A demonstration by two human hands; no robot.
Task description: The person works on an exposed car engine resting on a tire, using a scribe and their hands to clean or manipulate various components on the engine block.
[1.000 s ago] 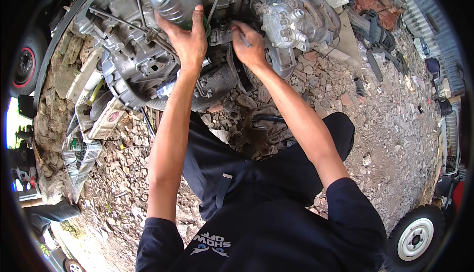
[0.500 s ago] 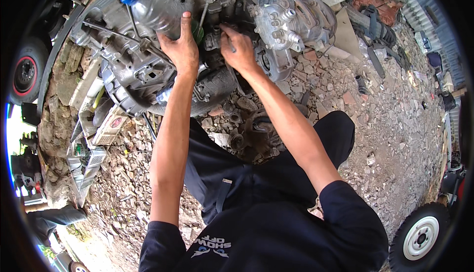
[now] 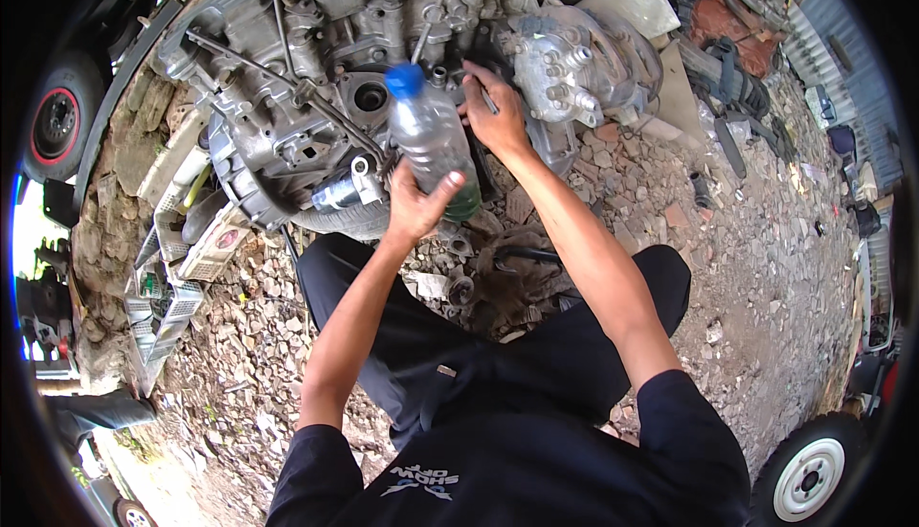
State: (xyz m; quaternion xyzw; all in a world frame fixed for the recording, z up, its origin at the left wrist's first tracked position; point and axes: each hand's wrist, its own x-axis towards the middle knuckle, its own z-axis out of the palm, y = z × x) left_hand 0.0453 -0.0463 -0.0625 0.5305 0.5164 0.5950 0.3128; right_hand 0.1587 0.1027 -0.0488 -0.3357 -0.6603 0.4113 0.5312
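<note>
A clear plastic bottle with a blue cap stands tilted in my left hand, whose fingers wrap round its lower part. Some greenish liquid shows near its bottom. My right hand is closed just right of the bottle, at the side of the greasy metal engine. A short, thin grey piece pokes out between its fingers; its kind cannot be made out. Behind the bottle, the engine has a round opening. The bottle hides part of the engine's near side.
A ribbed metal housing with bolts sits right of my right hand. Long metal rods cross the engine on the left. Stony ground spreads around, with dirty parts between my legs and a broken plastic crate at left.
My left hand has brought the bottle right and nearer to me, from over the engine's left part to beside my right hand. The right hand has shifted slightly rightward, still closed.
</note>
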